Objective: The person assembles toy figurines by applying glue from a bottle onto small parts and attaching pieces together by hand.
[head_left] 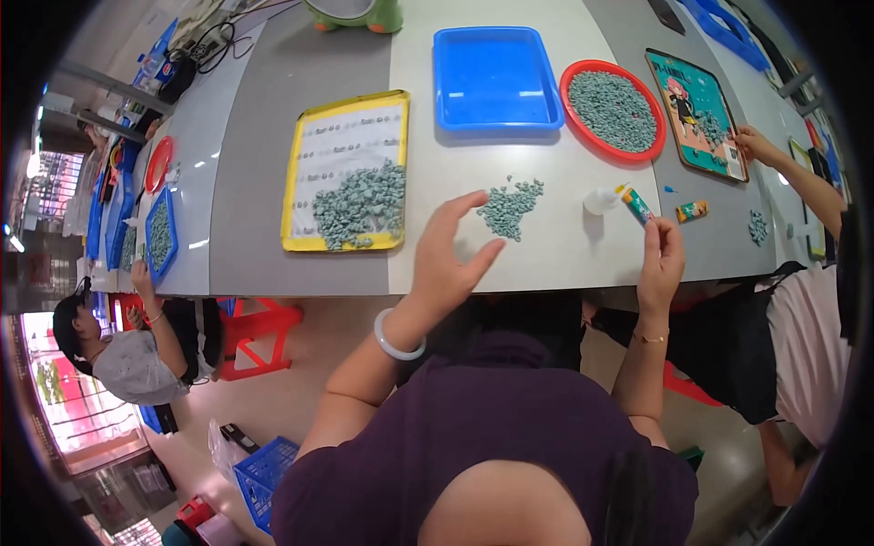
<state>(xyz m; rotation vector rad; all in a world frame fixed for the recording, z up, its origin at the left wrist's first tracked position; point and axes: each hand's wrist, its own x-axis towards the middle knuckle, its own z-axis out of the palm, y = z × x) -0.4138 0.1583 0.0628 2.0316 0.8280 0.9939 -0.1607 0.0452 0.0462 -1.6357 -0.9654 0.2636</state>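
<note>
Teal-and-orange squeeze tube [638, 205], light and soft, I'd guess (tail-end grip best): right hand [665, 259] pinches it, left hand [443, 257] gapes wide beside jagged green stone-like chips [507, 214].

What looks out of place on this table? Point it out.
The small green pieces by the left hand lie loose on the tabletop, as does a smaller cluster farther right, while others fill the red tray. It may be deliberate.

Rectangular blue plastic tray [496, 75] is pretty glossy, round red plastic tray [628, 158] looks smooth. Small irregular green pieces [510, 211] seem rough, kinda matt; dark purple cloth top [391, 455] matt.
</note>
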